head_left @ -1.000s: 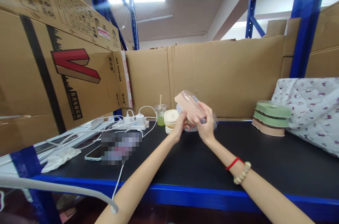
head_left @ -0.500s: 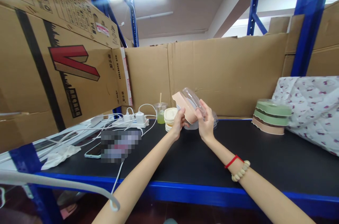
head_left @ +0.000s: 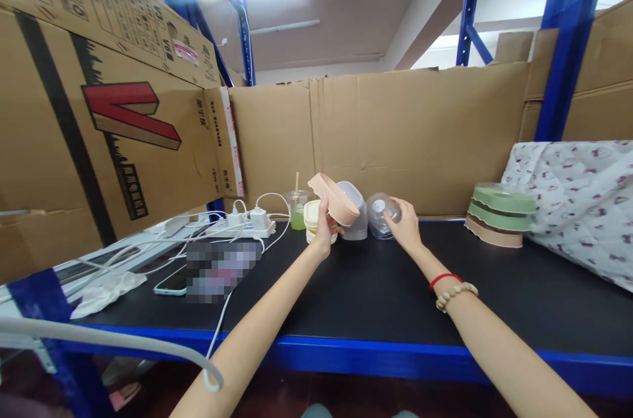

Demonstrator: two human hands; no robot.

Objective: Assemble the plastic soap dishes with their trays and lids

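My left hand (head_left: 324, 235) is closed around a pink plastic ring-shaped base (head_left: 337, 203) with a wavy edge, held tilted above the black tabletop. To its right, my right hand (head_left: 407, 227) grips a clear plastic dome cover (head_left: 384, 208) by its side, low over the table among other clear pieces. Whether the dome rests on them I cannot tell. Between the hands stands a translucent greyish container (head_left: 360, 223), partly hidden by the pink base. Cream-coloured lidded tubs (head_left: 311, 212) sit behind my left hand.
Green and pink wavy-edged pieces (head_left: 500, 215) are stacked at the right, beside a patterned white cloth bundle (head_left: 578, 200). On the left lie a power strip (head_left: 247, 228) with cables, a phone (head_left: 171, 283) and crumpled tissue (head_left: 109, 293). A drink cup (head_left: 297, 217) stands behind; cardboard (head_left: 420, 141) walls the back.
The clear dome has come away from the pink base. My right hand has carried it right and down toward the clear pieces, while my left hand keeps the pink base, now tilted differently.
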